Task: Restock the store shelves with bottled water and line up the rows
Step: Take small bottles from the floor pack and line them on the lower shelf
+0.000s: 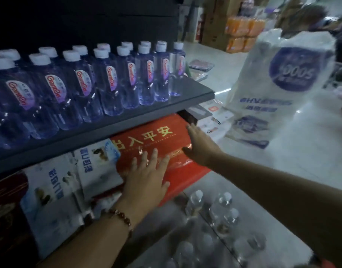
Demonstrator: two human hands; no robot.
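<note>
Water bottles (108, 80) with white caps and red-lettered labels stand in two rows along the dark upper shelf (143, 115). Below it lies a red packaged mat (152, 136) with gold characters. My left hand (147, 175), fingers spread, rests flat on the mat's front. My right hand (200, 146) presses flat on the mat's right end. Neither hand holds anything. A shrink-wrapped pack of water bottles (210, 225) lies on the floor beneath my arms.
White packaged goods (60, 190) sit left of the red mat on the lower shelf. An empty printed plastic wrap (282, 84) stands on the floor at right. Orange drink packs (243, 33) and cardboard boxes are stacked far back. A person stands at the upper right.
</note>
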